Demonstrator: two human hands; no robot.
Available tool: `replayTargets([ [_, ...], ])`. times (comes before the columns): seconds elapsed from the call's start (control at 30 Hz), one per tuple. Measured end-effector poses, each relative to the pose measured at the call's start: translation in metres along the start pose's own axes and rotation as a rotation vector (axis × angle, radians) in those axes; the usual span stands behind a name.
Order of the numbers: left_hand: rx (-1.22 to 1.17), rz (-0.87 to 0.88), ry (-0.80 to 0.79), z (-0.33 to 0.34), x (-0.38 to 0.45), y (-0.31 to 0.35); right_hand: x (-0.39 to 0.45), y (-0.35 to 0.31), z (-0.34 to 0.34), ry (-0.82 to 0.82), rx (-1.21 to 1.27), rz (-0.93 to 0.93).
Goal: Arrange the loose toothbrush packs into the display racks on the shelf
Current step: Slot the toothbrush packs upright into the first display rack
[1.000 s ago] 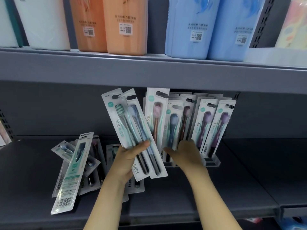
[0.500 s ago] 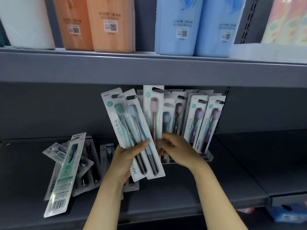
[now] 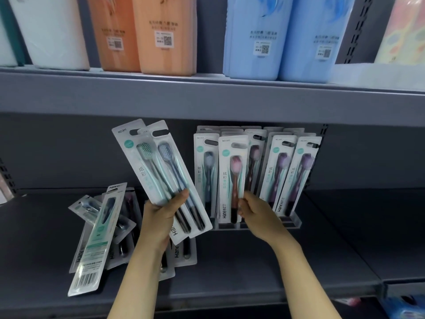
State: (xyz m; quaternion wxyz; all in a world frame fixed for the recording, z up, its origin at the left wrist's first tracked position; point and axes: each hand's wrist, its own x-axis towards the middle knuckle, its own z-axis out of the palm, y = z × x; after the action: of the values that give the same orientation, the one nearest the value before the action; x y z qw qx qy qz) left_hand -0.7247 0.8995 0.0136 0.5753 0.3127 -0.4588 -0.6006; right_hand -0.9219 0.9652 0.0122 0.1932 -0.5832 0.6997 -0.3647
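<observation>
The right hand (image 3: 256,214) now pinches the lower part of a pink toothbrush pack (image 3: 232,180), its grip clamped on the card's right edge. A moment earlier this pack stood higher, behind the front row; it now stands upright at the front of the clear display rack (image 3: 293,223), its foot at or just above the rack's front slot. Whether it is fully seated cannot be told.

The left hand (image 3: 164,218) has not changed its hold: its grip is clamped on two fanned packs, a green toothbrush pack (image 3: 147,166) and a blue toothbrush pack (image 3: 171,171), tilted leftward just beside the rack. The right hand has moved from the rack's middle rows to this front position.

A heap of loose packs (image 3: 101,231) lies on the lower shelf (image 3: 253,272) to the left, untouched.

Judgement: one pack is close to placed; the two held packs and the heap remain, so the task is well short of complete.
</observation>
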Motion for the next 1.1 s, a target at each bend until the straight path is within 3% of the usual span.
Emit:
replayTargets([
  [0.57, 0.025, 0.004, -0.003, 0.005, 0.0, 0.004, 0.001, -0.006, 0.01, 0.045, -0.018, -0.043],
  [1.1, -0.024, 0.0, -0.024, 0.007, 0.002, 0.002, 0.005, 0.007, 0.018, 0.079, -0.119, 0.033],
])
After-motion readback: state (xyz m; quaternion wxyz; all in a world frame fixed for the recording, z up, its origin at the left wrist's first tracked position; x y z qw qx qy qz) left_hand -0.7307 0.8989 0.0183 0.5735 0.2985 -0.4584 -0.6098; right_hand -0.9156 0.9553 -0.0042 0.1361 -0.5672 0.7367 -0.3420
